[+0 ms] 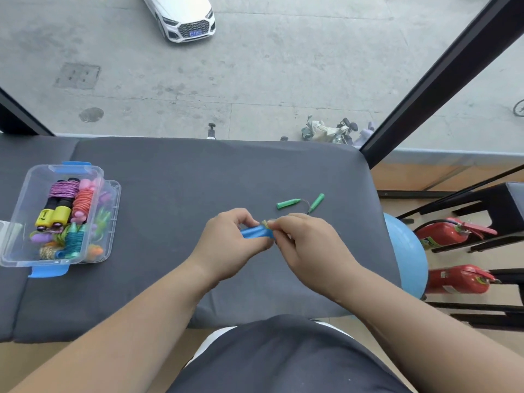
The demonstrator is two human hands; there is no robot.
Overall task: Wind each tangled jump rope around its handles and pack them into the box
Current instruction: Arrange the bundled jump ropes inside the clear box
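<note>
Two smooth blue handles (255,232) are held side by side above the tabletop (198,180), long axis left to right. The left hand (229,245) has its grip clamped round them. The right hand (309,245) has its grip pinching yellowish rope (266,223) at their right end. The box (25,194) sits far left.

Blue-handled jump rope (256,232): handles side by side, near horiz., yellowish cord wound at R end; gripped in L hand (226,245), pinched by R hand (309,242). Green-handled jump rope (300,203): handles splayed flat on mat (198,180) just beyond, thin cord looping btwn. Clear box (17,222) at L, open, packed w/ wound ropes (63,188).
</note>
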